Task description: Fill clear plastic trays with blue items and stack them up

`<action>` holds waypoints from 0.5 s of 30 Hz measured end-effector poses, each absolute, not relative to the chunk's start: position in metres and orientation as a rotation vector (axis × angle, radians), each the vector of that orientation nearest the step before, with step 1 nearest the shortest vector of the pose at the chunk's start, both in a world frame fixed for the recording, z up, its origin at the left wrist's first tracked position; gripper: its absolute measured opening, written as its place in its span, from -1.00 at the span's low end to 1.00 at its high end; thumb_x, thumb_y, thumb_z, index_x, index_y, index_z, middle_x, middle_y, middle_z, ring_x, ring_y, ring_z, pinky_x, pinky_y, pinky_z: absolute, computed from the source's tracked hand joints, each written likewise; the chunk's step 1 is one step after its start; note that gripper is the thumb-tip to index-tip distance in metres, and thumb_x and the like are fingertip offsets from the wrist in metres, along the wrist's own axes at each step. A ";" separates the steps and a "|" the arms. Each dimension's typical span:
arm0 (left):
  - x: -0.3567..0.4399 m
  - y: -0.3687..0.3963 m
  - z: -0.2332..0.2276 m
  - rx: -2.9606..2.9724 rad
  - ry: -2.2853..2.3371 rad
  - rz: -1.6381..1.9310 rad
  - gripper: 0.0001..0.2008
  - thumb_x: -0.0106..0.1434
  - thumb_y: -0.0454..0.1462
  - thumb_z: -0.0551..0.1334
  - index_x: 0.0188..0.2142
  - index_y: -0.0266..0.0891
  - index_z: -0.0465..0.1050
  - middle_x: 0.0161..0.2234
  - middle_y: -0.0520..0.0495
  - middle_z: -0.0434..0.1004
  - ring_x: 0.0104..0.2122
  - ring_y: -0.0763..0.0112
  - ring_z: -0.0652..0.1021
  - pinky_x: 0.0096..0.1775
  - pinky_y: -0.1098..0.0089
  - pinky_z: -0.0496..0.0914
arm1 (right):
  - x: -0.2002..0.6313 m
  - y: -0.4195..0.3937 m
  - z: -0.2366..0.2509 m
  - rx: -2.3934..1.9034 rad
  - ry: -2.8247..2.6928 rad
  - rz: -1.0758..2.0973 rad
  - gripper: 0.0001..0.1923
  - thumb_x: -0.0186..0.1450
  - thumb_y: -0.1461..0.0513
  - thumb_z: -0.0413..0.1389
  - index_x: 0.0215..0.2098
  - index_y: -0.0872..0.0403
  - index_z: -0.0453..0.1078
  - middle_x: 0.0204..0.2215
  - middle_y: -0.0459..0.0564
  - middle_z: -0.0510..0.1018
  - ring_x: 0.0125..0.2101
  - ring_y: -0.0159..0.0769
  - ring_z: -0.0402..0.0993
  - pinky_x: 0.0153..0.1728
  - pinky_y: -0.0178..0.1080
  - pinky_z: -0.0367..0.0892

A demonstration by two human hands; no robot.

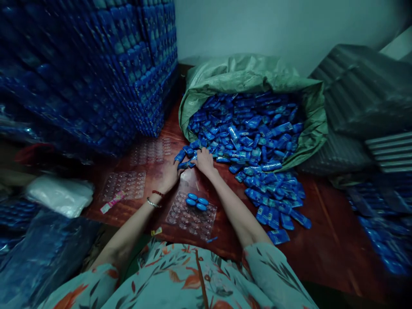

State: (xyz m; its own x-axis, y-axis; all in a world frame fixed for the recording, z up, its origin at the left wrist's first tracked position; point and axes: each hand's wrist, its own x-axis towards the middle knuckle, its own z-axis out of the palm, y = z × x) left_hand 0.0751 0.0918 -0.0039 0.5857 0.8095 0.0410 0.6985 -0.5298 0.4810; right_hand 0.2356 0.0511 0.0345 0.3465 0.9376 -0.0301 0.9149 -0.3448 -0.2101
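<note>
Both hands meet at a small cluster of shiny blue packets (184, 155) at the left edge of the spilled heap. My left hand (171, 175), with bracelets on its wrist, is closed against the cluster's left side. From the right, my right hand (204, 160) curls its fingers over the same packets; the fingertips are partly hidden. Nearer my body lies a clear plastic blister tray (183, 219) with rows of hollows. Several smooth blue oval pieces (197, 201) sit in its far part.
A green woven sack (251, 77) lies open, spilling blue packets (244, 128) onto the red-brown table (322, 240). More clear trays (124, 185) lie left, with a pink strip (112, 201). Tall stacks of filled blue trays (128, 64) rise left; grey stacked trays (363, 90) stand right.
</note>
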 end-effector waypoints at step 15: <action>-0.045 -0.025 0.023 2.227 0.807 0.639 -0.80 0.30 -0.31 0.10 -0.12 -0.23 0.42 -0.23 -0.09 0.41 -0.23 0.38 0.48 -0.19 0.40 0.42 | 0.236 -0.042 -0.009 -1.904 -1.537 0.526 -0.82 0.29 0.27 0.03 -0.16 0.16 0.33 -0.17 0.12 0.48 -0.13 -0.19 0.37 -0.07 -0.14 0.26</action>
State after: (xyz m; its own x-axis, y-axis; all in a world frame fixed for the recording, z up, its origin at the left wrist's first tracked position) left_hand -0.0450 -0.0254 0.0225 0.6881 0.6945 0.2103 0.3638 -0.5809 0.7281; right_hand 0.2360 -0.0417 -0.0093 0.2405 0.9675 0.0781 0.7169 -0.1229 -0.6862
